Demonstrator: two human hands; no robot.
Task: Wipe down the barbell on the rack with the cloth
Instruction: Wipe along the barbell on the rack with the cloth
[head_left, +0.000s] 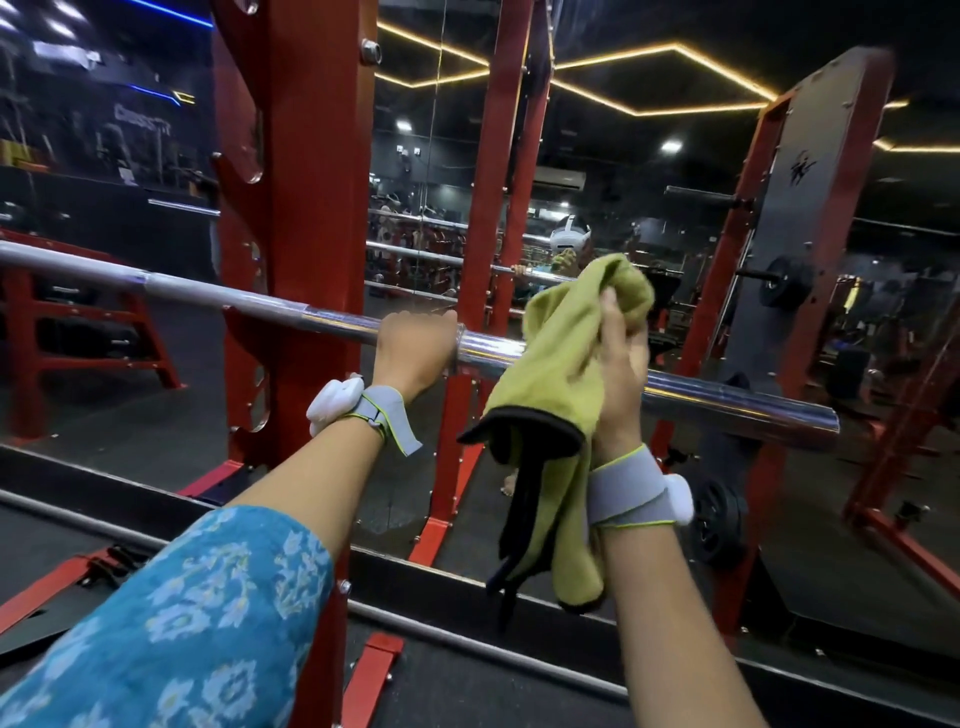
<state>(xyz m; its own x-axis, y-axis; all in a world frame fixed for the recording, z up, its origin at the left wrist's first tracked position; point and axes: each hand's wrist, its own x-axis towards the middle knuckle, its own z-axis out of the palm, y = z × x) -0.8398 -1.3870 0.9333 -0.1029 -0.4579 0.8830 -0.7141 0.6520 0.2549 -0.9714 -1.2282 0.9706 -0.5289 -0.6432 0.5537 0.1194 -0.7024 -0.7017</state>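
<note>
A long chrome barbell (223, 293) lies across the red rack, running from the upper left down to its sleeve end at the right. My left hand (413, 345) grips the bar just left of the sleeve collar, fingers curled over the top. My right hand (621, 364) holds a green cloth (558, 364) with black edging against the sleeve, thumb pinching its bunched top. The cloth drapes over the bar and hangs down past my right wrist. Both wrists wear grey straps with white sensors.
A red rack upright (306, 208) stands just behind the bar at the left. A mirror wall (623, 171) ahead reflects the rack and the gym. Another red frame (769, 260) with small black plates stands at the right. Black rubber floor lies below.
</note>
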